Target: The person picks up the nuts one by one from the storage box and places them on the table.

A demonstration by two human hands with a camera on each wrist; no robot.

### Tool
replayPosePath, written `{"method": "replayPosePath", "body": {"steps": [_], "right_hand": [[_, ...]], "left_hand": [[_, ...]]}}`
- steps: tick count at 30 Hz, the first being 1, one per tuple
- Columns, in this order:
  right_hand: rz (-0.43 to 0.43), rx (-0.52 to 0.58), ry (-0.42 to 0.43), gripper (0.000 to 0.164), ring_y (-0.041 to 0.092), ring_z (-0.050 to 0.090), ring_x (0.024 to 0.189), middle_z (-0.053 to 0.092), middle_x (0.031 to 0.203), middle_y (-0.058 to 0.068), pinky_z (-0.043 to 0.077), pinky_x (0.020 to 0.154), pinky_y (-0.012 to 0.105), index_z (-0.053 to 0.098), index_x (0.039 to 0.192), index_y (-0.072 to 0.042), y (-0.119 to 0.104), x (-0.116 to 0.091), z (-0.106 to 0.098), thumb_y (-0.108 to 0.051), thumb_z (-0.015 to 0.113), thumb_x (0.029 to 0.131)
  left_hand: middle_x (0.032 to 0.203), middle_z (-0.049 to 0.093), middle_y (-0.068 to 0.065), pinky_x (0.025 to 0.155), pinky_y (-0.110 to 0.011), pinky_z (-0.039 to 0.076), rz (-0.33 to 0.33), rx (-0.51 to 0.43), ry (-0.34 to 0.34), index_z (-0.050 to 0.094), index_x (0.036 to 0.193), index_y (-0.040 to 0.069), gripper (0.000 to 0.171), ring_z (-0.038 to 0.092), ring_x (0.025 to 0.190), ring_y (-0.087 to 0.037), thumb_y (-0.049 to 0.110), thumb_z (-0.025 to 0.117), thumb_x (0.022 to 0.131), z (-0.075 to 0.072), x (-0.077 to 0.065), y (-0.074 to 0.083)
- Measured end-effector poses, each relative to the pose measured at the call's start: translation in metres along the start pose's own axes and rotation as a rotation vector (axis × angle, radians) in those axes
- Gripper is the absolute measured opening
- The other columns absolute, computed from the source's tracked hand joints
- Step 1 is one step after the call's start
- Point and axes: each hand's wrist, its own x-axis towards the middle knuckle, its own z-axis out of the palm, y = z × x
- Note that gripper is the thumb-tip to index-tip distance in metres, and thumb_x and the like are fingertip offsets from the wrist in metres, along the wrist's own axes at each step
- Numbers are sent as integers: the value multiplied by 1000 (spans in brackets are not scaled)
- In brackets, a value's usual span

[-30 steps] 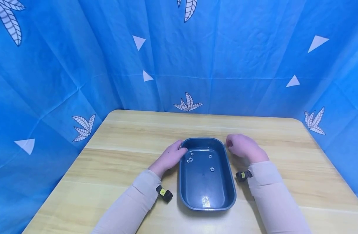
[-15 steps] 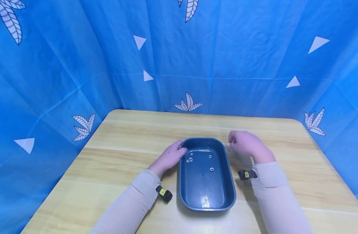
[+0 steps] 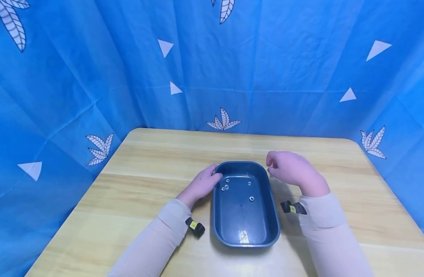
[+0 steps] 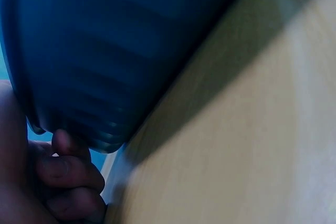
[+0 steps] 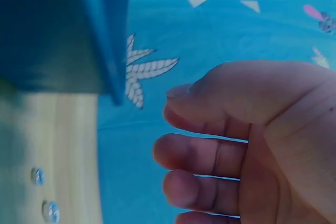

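A dark blue plastic tray stands on the table. Several small metal nuts lie scattered on its bottom, mostly toward the far end. My left hand grips the tray's far left corner, thumb over the rim; in the left wrist view, its curled fingers are by the outer wall. Just beyond the tray's far right corner, my right hand hovers above the table. Its loosely bent fingers hold nothing visible. Two nuts lie on the table beside the tray in the right wrist view.
The light wood table extends around the tray on all sides. A blue patterned curtain hangs behind and along both sides of it. A black strap camera sits on each wrist.
My right hand has lifted and shifted slightly away from the tray's right side, its thumb and forefinger now apart. The left hand and the tray have stayed in place.
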Motion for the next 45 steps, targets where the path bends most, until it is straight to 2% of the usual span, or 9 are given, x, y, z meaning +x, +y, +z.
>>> {"method": "replayPosePath", "body": {"steps": [11, 18, 25, 32, 38, 45], "right_hand": [[-31, -26, -16, 11, 17, 53, 67, 59, 77, -5, 46, 62, 37, 66, 102, -16, -29, -10, -11, -21, 68, 92], [-112, -74, -6, 10, 14, 52, 64, 57, 73, -8, 44, 59, 34, 65, 96, -18, -53, -9, -2, -27, 68, 92], [-146, -128, 2, 12, 13, 53, 63, 57, 72, -9, 46, 57, 33, 65, 92, -19, -72, -9, 9, -30, 71, 91], [-144, -176, -75, 18, 13, 51, 63, 55, 71, -9, 45, 56, 32, 64, 94, -18, -82, -6, 21, -33, 73, 90], [-107, -163, -186, 17, 15, 51, 69, 55, 75, -6, 45, 61, 33, 64, 94, -19, -88, -3, 34, -32, 75, 90], [-73, -124, -253, 15, 16, 53, 72, 57, 78, -5, 46, 63, 34, 65, 92, -18, -89, -3, 42, -19, 78, 85]], "left_hand": [[140, 57, -3, 112, -54, 37, 0, -10, -2, 54, 143, 16, 49, 49, 134, -27, 40, 47, 101, -1, 2, 1], [134, 60, -3, 110, -54, 38, -5, -18, 12, 57, 138, 17, 43, 53, 128, -27, 38, 48, 101, -3, -2, 1], [132, 61, -3, 109, -52, 40, 3, 5, 20, 57, 137, 17, 43, 54, 125, -26, 38, 48, 101, -3, 0, 3], [137, 59, -2, 110, -54, 39, -16, -18, -6, 55, 141, 18, 45, 52, 130, -26, 40, 47, 102, -4, -1, 5], [128, 62, 0, 109, -51, 40, 2, -32, -6, 58, 136, 19, 40, 55, 122, -23, 39, 48, 102, -3, -2, 5], [127, 62, 0, 109, -50, 40, -4, -22, -1, 58, 135, 19, 41, 55, 121, -23, 39, 48, 102, -2, -1, 2]]}}
